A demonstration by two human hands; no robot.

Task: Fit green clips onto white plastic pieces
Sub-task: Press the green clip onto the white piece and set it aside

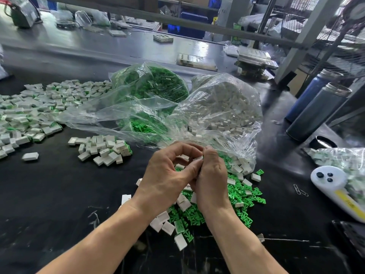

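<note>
You're holding both hands together above the black worktop (59,194). Left hand (167,177) and right hand (212,178) are both pinching one white plastic piece (198,158), grip narrow. Loose green clips (243,196) are lying just beneath, spilling from the clear bags (217,107).

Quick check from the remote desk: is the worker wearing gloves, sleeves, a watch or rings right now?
No. The left hand and right hand are bare, with no gloves. Both forearms are uncovered to the frame edge, with no sleeve cuffs, watch or wristband. No rings show on the visible fingers.
</note>
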